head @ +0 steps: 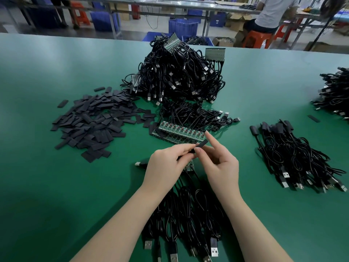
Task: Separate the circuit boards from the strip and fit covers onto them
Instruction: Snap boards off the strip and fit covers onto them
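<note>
A black flat cover sleeve [201, 144] is held above the green table [56, 176], pinched between both hands. My left hand [166, 165] grips its near end together with a cabled board that the fingers mostly hide. My right hand [221, 163] pinches the sleeve's far part between thumb and forefinger. Under the hands lies a short strip of green circuit boards [189, 166] with black USB cables [188, 220] running toward me. A longer strip of circuit boards [181, 134] lies just beyond the hands.
A heap of loose black covers [94, 121] lies at the left. A tall pile of cabled strips [181, 72] stands at the back centre. Covered cables [294, 157] are laid at the right, another pile [334, 91] at the far right. A seated person [272, 14] is behind.
</note>
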